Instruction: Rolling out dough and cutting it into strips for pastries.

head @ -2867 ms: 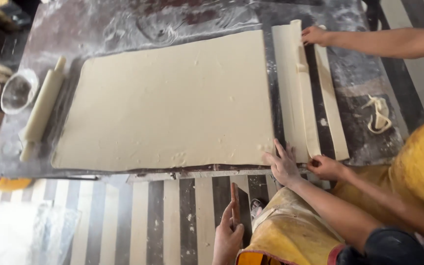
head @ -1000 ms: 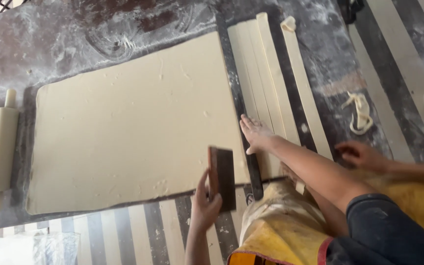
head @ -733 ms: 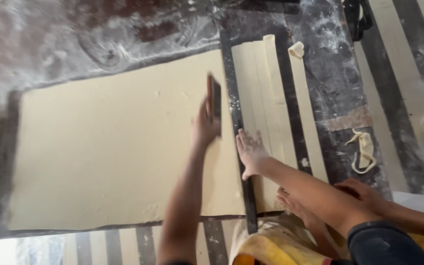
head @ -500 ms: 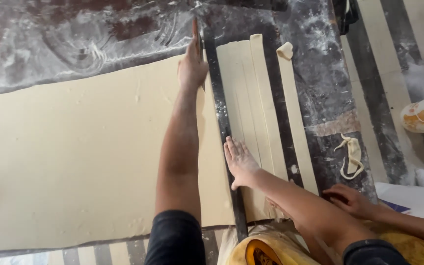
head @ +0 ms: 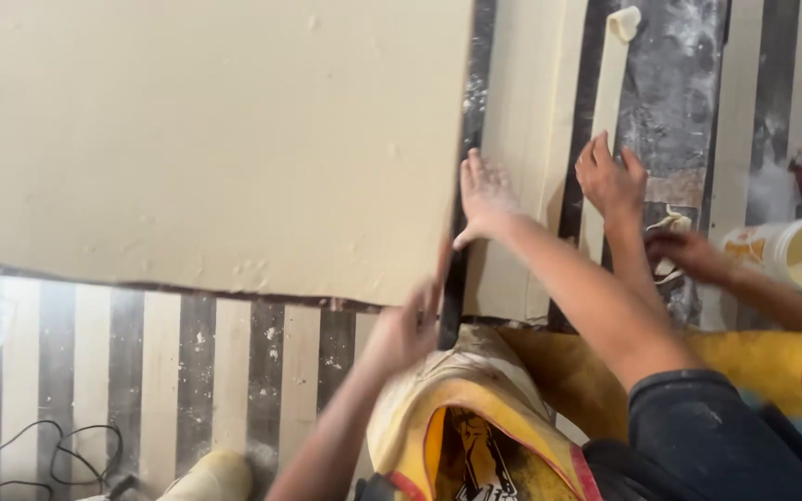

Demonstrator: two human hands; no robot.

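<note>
Our left hand [head: 406, 325] nearest, fingers wrapped round the dark flat cutter blade [head: 452, 297] at the near edge of the big pale dough sheet [head: 206, 139], our right hand [head: 485, 197] beyond, fingers pressed together flat on the cut dough strips [head: 522, 111], another person's hands [head: 611, 178] just beside, on the floured dark counter [head: 675, 83].

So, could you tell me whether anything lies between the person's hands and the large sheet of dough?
Nothing visible does. The left hand holds a dark flat blade right at the large pale dough sheet's cut edge; the right hand presses the cut strips beside it.
</note>
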